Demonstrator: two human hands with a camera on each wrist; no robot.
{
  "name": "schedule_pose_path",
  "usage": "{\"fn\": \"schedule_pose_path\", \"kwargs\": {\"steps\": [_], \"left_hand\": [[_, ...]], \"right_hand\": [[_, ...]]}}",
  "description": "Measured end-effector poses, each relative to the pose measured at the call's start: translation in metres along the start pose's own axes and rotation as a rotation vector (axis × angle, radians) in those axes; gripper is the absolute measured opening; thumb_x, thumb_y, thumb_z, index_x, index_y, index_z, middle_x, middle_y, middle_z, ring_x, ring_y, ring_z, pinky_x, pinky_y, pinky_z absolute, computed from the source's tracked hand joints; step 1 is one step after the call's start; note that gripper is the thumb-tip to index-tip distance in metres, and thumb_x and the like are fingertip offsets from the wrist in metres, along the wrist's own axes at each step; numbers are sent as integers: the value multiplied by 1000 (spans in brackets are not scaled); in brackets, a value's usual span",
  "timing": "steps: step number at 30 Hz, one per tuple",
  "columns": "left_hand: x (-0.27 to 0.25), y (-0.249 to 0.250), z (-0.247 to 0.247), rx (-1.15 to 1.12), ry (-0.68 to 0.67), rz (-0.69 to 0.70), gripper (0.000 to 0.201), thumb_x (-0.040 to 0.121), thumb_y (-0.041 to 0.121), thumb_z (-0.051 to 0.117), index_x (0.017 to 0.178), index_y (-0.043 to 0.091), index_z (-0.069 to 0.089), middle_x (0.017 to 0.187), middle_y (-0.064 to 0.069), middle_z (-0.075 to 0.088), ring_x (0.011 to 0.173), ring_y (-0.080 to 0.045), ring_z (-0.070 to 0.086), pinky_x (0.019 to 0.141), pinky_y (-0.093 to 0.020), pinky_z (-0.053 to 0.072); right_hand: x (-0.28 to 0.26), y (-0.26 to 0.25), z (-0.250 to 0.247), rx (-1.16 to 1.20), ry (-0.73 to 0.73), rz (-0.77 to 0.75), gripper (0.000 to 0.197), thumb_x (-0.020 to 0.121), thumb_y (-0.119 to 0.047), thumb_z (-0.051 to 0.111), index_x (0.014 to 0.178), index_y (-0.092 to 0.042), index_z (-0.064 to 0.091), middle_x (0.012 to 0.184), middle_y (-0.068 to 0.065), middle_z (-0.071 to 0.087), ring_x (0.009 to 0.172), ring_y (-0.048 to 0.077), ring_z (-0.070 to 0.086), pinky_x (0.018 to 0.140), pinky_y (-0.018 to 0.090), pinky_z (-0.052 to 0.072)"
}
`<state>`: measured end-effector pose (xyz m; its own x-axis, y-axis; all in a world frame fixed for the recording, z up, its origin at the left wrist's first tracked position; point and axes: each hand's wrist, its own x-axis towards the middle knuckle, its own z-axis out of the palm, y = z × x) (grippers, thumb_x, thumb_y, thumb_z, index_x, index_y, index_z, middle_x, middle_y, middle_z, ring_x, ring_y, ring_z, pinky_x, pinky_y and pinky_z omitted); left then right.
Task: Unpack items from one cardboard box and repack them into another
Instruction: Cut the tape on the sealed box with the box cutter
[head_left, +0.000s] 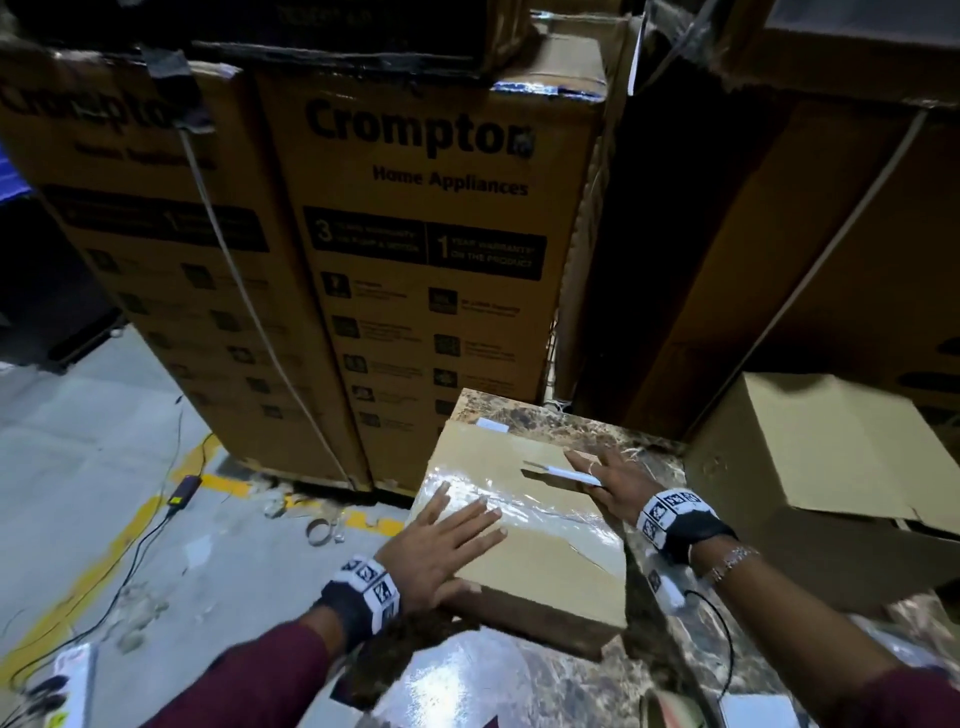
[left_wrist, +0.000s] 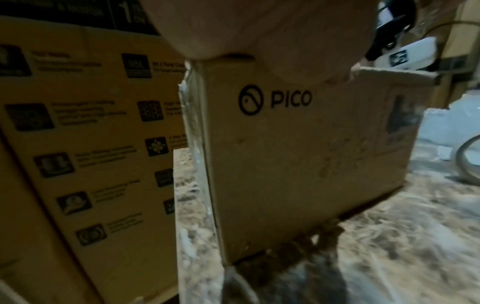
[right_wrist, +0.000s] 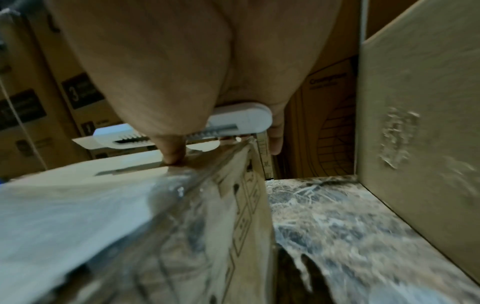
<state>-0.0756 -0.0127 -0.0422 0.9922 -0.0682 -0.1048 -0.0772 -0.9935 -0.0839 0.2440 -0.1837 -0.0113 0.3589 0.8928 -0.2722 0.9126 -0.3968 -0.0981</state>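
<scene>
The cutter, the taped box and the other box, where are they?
cutter (head_left: 563, 472), head view, its white handle.
taped box (head_left: 540, 566), head view, its bare top.
other box (head_left: 810, 441), head view, its top panel.

Your left hand (head_left: 441, 545) lies flat, palm down, with the fingers straight and spread and the thumb hooked over the near edge under it. Your right hand (head_left: 608, 480) is further forward; it lies low, the index finger stretched out, while the thumb and the other fingers hold a thin white tool. Both wrists wear a black band with white marker squares. Both forearms reach forward, in dark red sleeves pushed up.
</scene>
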Motion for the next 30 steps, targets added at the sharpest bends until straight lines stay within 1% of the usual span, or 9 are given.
{"fn": "schedule_pose_path", "kwargs": {"steps": [3, 6, 9, 11, 13, 17, 20, 26, 30], "left_hand": [[7, -33, -7, 48, -26, 64, 74, 103, 57, 36, 162, 33, -1, 171, -1, 4, 157, -26, 3, 120, -60, -5], [17, -62, -8, 43, -70, 9, 64, 107, 51, 33, 160, 43, -3, 171, 0, -2, 156, -27, 1, 121, -64, -3], [27, -78, -14, -131, -116, -133, 57, 110, 46, 28, 158, 49, -2, 169, 6, -13, 157, -21, -3, 124, -60, 0], [31, -74, -14, -343, -74, -228, 54, 109, 44, 32, 159, 46, 13, 170, 6, -7, 157, -20, 1, 125, -57, 8], [33, -60, -8, -543, -36, -262, 54, 108, 47, 35, 160, 39, 21, 170, 2, -6, 157, -22, -4, 125, -55, 6], [38, -25, 16, -521, -5, -269, 75, 100, 68, 24, 163, 31, 3, 166, -2, -23, 152, -21, -26, 124, -46, -10], [43, -28, 24, -472, 44, -258, 84, 93, 78, 8, 163, 31, 2, 166, -2, -24, 152, -23, -28, 123, -46, -10], [56, -65, 25, -502, 59, -125, 88, 87, 84, 0, 161, 37, 6, 168, 2, -17, 154, -19, -22, 125, -55, 1], [59, -68, 22, -515, 39, -107, 80, 93, 77, 10, 162, 35, 10, 169, -1, -13, 149, -16, -27, 122, -58, 3]], "right_hand": [[-36, -5, 18, 24, 61, 142, 60, 104, -39, 38, 155, -47, 7, 144, 12, 36, 124, 33, 47, 98, 43, 45], [-74, -23, 40, 134, 133, 320, 62, 102, -37, 43, 150, -54, 7, 136, 13, 44, 112, 31, 55, 94, 42, 48], [-106, -60, 63, 181, 252, 494, 67, 98, -27, 53, 156, -37, 22, 129, 14, 48, 104, 32, 58, 88, 42, 50], [-122, -88, 76, 264, 323, 564, 68, 95, -19, 58, 155, -31, 30, 124, 16, 50, 95, 34, 58, 80, 42, 50], [-131, -109, 87, 350, 366, 619, 67, 94, -13, 58, 154, -29, 33, 126, 19, 49, 95, 38, 58, 79, 43, 50], [-136, -145, 92, 437, 362, 734, 66, 98, -16, 53, 156, -30, 25, 139, 21, 37, 108, 37, 52, 87, 42, 47], [-140, -167, 88, 449, 348, 795, 65, 100, -18, 49, 157, -32, 21, 137, 19, 36, 105, 32, 50, 84, 38, 45], [-139, -194, 88, 460, 302, 832, 63, 102, -22, 45, 157, -35, 17, 136, 18, 36, 106, 34, 49, 76, 36, 40], [-139, -198, 90, 577, 408, 831, 55, 101, -17, 49, 154, -23, 34, 131, 16, 42, 102, 36, 54, 73, 33, 37]]}}
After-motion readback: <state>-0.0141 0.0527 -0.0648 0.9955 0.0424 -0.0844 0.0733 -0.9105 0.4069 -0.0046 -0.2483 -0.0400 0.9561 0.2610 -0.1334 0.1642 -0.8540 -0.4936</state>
